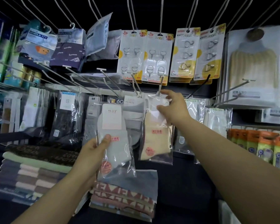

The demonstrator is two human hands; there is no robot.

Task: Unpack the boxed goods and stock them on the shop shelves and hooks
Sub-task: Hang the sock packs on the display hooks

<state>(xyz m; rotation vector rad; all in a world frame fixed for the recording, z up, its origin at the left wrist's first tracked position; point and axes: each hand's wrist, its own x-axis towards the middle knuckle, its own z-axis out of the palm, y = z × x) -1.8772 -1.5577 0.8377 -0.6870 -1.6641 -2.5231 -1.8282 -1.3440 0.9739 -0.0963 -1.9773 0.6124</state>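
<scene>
Right hand pinches the top of the cream sock packet, thumb low on the header, fingers up at the hang hole. Hole sits right at the tip of the white peg hook; can't tell if it's threaded on yet. Packet hangs long axis vertical, below and a bit left of that hand. Hook runs up and back toward the wall, so my read is the move is a push along the hook's line, away from the person.

Left hand grips the grey sock packet by its left edge, thumb across the front. Also upright, held lower and left of the cream one, edges near, not clearly touching. Left hand is well below the hook row; right hand is the one at the hook.

Around: a neighbouring peg just left with a packet already on it, close enough to snag the bag edge. Adhesive hook cards hang above, bottoms near the peg tip. Dark sock packs to the left, folded towels lower left, more stacked under the grey packet.

Risk, my guess: limp film folds and the hole misses the tip.
</scene>
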